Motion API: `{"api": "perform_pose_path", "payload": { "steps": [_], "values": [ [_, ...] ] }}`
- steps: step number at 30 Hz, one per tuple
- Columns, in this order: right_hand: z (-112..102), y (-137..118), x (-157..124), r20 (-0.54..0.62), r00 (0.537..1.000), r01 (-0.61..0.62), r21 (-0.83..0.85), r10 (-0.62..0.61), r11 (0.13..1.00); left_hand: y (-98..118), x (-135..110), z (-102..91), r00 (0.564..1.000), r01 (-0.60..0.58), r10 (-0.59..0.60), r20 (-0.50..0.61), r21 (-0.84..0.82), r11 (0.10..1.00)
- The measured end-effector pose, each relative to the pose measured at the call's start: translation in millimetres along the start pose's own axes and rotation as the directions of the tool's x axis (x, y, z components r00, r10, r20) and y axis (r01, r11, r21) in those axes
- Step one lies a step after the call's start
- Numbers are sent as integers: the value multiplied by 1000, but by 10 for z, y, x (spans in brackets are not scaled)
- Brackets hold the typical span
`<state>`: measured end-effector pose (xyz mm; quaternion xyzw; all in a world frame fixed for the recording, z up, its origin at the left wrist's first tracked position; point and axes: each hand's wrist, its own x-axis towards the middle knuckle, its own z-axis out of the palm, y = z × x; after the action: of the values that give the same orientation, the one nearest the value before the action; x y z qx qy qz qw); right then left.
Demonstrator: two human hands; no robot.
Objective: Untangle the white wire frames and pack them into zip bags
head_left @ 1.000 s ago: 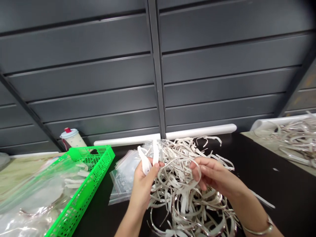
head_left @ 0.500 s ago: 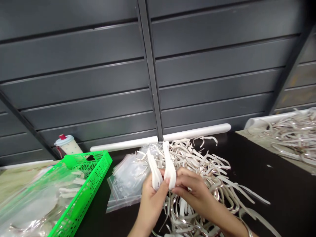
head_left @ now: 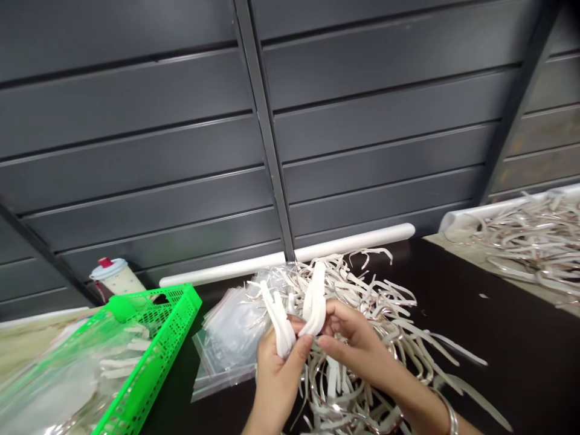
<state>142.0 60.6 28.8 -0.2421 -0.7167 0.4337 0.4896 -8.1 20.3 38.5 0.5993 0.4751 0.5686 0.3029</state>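
My left hand (head_left: 278, 374) and my right hand (head_left: 353, 344) are close together above a tangled heap of silvery strips with white ends (head_left: 376, 320). My left hand pinches one white, rubbery-looking strip end (head_left: 278, 320). My right hand pinches a second white end (head_left: 315, 299) between thumb and fingers. The two ends stand up side by side, nearly touching. Whether they belong to one strip is hidden by my fingers. A metal bangle (head_left: 448, 414) circles my right wrist.
Zip-lock plastic bags (head_left: 231, 338) lie left of the heap on a dark table (head_left: 512, 356). A green mesh crate (head_left: 167, 326) holds bagged items. Another strip pile (head_left: 530, 241) lies at the right, with a lidded cup (head_left: 115, 277) and a white tube (head_left: 285, 254) behind.
My hands have come closer together since the earliest frame, and the two white ends now stand side by side. The whole view has drifted slightly, shifting the scene left.
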Motion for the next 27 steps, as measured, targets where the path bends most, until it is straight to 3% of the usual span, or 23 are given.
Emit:
{"api": "perform_pose_path", "payload": {
  "steps": [3,6,9,12,16,18,20,23,27],
  "values": [
    [-21,-11,-14,-42,991,123,-134,-130,983,19,-15,22,999,-36,36,15,-4,999],
    [-8,-14,-44,-38,984,163,-179,-173,970,36,-23,60,995,-37,39,94,-25,999],
    [10,-19,-63,-29,984,172,-123,-177,977,19,-45,93,979,-7,19,201,-59,998],
    [10,-22,-61,-63,989,134,36,-131,990,-26,-67,104,984,87,-51,169,-214,973],
    [-12,-7,-38,-216,970,126,72,-108,989,-41,-16,81,961,270,-257,100,-532,802],
    [-16,-12,-30,-163,983,85,5,-83,996,-21,41,56,923,344,-372,100,-648,679],
    [-5,-33,-27,-29,998,59,-63,-61,996,4,93,34,877,398,-465,123,-728,558],
    [29,-67,-25,67,993,102,-134,-94,986,24,127,19,848,453,-482,220,-773,444],
    [67,-47,-16,62,985,171,-187,-162,967,17,101,34,864,470,-414,288,-756,456]
  ]
}}
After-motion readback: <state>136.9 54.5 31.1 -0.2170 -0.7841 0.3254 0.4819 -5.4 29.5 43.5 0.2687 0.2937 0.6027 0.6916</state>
